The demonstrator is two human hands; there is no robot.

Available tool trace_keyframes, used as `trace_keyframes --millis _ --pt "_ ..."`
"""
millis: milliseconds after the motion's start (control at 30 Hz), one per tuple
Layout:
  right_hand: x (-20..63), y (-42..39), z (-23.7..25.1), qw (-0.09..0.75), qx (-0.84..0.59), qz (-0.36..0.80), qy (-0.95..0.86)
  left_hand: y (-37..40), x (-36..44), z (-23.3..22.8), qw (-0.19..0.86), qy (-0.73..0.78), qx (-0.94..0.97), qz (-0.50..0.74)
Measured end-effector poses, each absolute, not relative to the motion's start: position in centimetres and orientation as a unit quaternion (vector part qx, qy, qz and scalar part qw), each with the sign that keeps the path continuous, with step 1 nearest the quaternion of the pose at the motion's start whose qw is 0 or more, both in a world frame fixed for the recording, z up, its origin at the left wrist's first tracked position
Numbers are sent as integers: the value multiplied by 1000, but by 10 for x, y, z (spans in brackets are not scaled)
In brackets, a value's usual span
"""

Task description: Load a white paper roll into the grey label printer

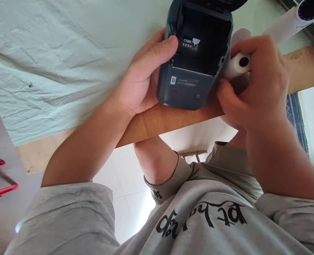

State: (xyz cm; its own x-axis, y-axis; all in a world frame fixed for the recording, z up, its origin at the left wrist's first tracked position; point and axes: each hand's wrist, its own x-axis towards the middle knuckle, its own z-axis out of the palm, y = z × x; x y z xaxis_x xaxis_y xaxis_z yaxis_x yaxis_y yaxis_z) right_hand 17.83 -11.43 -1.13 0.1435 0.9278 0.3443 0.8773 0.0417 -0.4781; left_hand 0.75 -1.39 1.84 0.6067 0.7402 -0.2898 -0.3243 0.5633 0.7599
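Observation:
A dark grey label printer (183, 88) has its lid raised at the top of the view, and its black bay stands open with a small white sticker inside. My left hand (149, 67) is closed around the printer's left side, with the thumb on the rim. Beside the printer's right edge, my right hand (260, 81) grips a small white paper roll (234, 69) with a dark core hole. Part of that roll is hidden by the fingers.
A larger white roll (287, 30) with a dark, toothed end lies at the upper right. Wrinkled pale green cloth (66, 53) covers the wooden table (151, 122), whose bare front edge runs below my hands. Red bars (3, 191) show at the far left.

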Motion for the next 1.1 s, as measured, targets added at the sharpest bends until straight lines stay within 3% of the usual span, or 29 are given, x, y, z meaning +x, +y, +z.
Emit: trace_keyframes --millis 100,300,500,667,833,1100 --pt "179 -115 -11 304 -705 32 -639 -13 6 16 832 299 332 329" --pt "180 -123 -9 367 -666 118 -639 -9 1 12 847 257 359 294" --pt "178 -123 -12 347 -703 32 -620 -13 7 19 813 319 372 316" --pt "178 -126 -13 392 -674 89 -620 -15 9 21 808 327 372 319" --pt "176 -123 -14 345 -695 34 -630 -15 8 21 799 332 386 321" --pt "175 -121 -18 383 -680 -1 -626 -16 8 21 809 325 371 318"
